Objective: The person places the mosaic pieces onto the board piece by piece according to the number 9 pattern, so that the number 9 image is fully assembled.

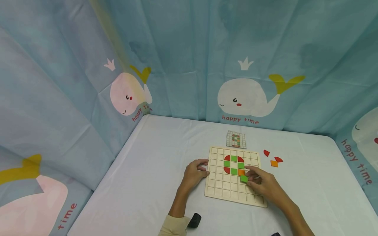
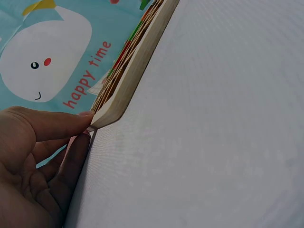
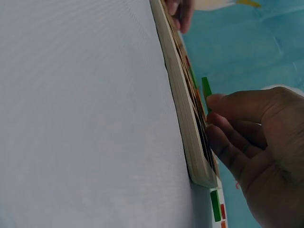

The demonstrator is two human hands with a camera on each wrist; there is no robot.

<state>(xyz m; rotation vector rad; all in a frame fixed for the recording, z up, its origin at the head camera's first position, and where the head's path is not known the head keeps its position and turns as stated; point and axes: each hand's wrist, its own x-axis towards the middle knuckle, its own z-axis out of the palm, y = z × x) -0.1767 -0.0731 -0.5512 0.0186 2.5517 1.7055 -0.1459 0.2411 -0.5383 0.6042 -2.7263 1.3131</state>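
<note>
A light wooden grid board point(image 1: 218, 191) lies on the table, bearing green and orange squares and red quarter-circles in a ring. My left hand point(image 1: 194, 173) holds its left edge; in the left wrist view the thumb point(image 2: 61, 124) presses at the board's rim point(image 2: 135, 78). Over the board, just below the orange square point(image 1: 241, 172), my right hand point(image 1: 265, 184) pinches a green square tile point(image 1: 243, 179) between thumb and finger. The right wrist view shows this green tile point(image 3: 206, 90) edge-on and tilted above the board's surface.
A small pattern card point(image 1: 229, 144) lies behind the board. To its right are two loose red quarter-circles, one nearer point(image 1: 266, 153) and one farther right point(image 1: 278, 159), beside an orange square point(image 1: 274, 163). A black object point(image 1: 194, 220) sits by the left sleeve. Whale-print curtains surround the table.
</note>
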